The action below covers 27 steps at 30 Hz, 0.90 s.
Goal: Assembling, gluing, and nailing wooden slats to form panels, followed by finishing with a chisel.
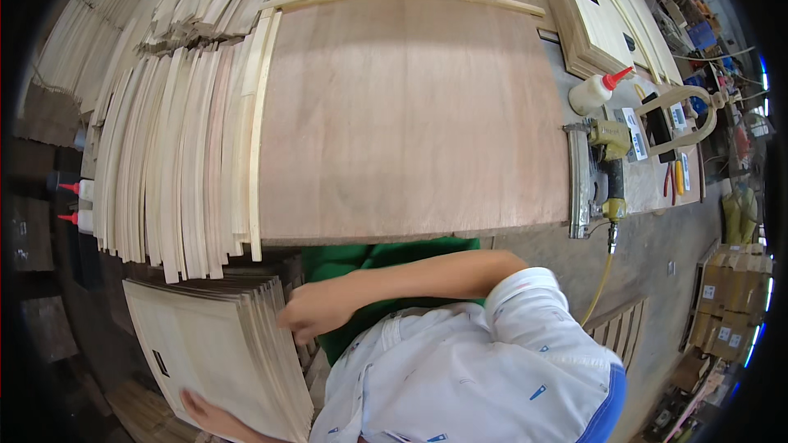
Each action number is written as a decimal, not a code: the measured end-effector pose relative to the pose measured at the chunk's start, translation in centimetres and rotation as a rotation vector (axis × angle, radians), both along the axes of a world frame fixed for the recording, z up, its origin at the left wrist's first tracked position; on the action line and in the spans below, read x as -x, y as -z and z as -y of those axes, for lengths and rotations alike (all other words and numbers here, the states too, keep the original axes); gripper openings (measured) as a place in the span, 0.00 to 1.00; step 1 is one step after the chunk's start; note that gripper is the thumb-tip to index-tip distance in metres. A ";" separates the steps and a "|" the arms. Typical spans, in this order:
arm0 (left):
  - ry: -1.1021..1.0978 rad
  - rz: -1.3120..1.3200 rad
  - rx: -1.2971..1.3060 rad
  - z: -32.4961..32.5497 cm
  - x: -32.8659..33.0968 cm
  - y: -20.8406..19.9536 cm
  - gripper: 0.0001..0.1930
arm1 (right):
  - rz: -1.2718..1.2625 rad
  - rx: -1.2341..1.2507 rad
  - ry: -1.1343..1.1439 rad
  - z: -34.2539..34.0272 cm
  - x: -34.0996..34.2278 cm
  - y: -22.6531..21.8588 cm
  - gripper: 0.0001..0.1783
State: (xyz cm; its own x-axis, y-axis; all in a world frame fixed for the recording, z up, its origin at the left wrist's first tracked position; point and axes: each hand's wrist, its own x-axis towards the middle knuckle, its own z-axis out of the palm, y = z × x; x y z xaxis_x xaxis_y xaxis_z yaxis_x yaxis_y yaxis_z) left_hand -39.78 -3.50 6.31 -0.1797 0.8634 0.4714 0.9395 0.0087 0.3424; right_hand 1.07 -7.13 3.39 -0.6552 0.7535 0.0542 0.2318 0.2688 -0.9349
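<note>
Panel stack: the wooden panels (209, 340) lay at the lower left, off the person's left side; the top one showed a dark slot near its outer edge.
Long axis: it ran down the view, slanting toward the lower right, with the layered edges facing the person's body.
Nearer hand: neither was clearly nearer; they were at opposite ends of the stack.
Right hand: this hand (320, 309) was at the upper inner corner, fingers bent by the layered edges; whether it gripped a panel I cannot tell.
Left hand: this hand (205, 414) was at the lower end of the top face, blurred; I cannot tell whether it pressed or held.
Tight side: the ends of the wood strips (172, 164) came down just above the stack's upper edge.
Table side: the big board (410, 115) lay up and to the right of the stack, its front edge just above the right forearm (427, 276).
Open room: the widest flat stretch was that board, between the strips and the nail gun (607, 148).
</note>
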 end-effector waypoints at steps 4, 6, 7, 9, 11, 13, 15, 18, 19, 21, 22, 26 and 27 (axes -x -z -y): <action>0.566 0.607 0.345 -4.5 -22.7 2.0 0.14 | -0.215 0.319 0.506 6.5 -13.0 -3.5 0.18; 0.823 0.530 0.539 -3.2 -32.5 1.8 0.13 | -0.089 0.289 0.846 9.1 -18.2 -4.6 0.15; 1.110 0.317 0.451 -3.4 -35.9 2.4 0.14 | 0.078 0.168 1.026 10.1 -20.4 -5.3 0.14; 1.413 0.291 0.386 -3.1 -42.5 3.5 0.15 | 0.331 0.032 1.365 12.1 -24.7 -6.8 0.14; 1.526 0.280 0.369 -2.8 -46.7 3.6 0.15 | 0.568 -0.191 1.554 13.3 -30.2 -7.8 0.16; 1.588 0.250 0.406 -2.8 -48.6 4.0 0.14 | 0.568 -0.150 1.801 12.5 -36.1 -7.3 0.16; 1.611 0.201 0.400 -3.3 -49.6 5.1 0.15 | 0.554 -0.052 1.927 11.6 -41.1 -5.3 0.18; 1.637 0.153 0.391 -3.5 -50.2 5.8 0.14 | 0.593 -0.031 1.998 10.2 -47.2 0.9 0.18; 1.637 0.158 0.392 -3.6 -50.2 5.9 0.14 | 0.594 -0.024 2.002 9.6 -48.5 2.7 0.18; 1.642 0.166 0.411 -3.7 -50.4 6.0 0.14 | 0.826 -0.208 2.029 8.5 -49.8 5.6 0.21; 1.640 0.173 0.424 -3.6 -50.4 6.0 0.14 | 0.872 -0.238 2.040 7.5 -49.5 5.9 0.20; 1.687 0.109 0.459 -3.2 -50.5 5.5 0.14 | 1.080 -0.130 1.922 4.1 -49.1 6.3 0.16; 1.675 0.087 0.455 -2.9 -50.6 5.6 0.13 | 1.132 -0.022 1.861 3.4 -52.5 11.1 0.18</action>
